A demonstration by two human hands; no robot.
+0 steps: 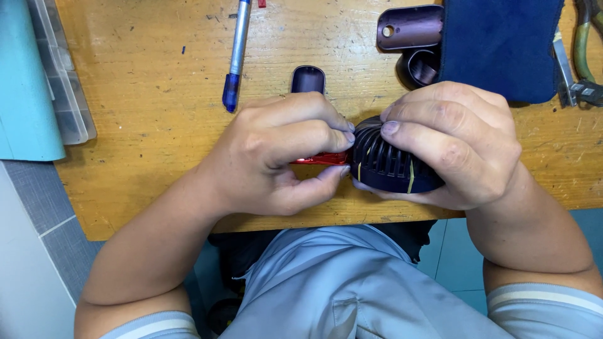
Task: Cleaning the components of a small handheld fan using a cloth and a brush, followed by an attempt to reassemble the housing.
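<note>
A wooden desk (pixel 144 169) fills most of the view, its yellow-brown top scratched and marked with dark specks, its front edge worn. Beyond the left edge the floor (pixel 44 201) is laid with grey tiles and pale grout lines. Under the desk on the right the floor (pixel 452 257) looks bluish-teal, also tiled. The light is even and soft, throwing only faint shadows across the wood.
</note>
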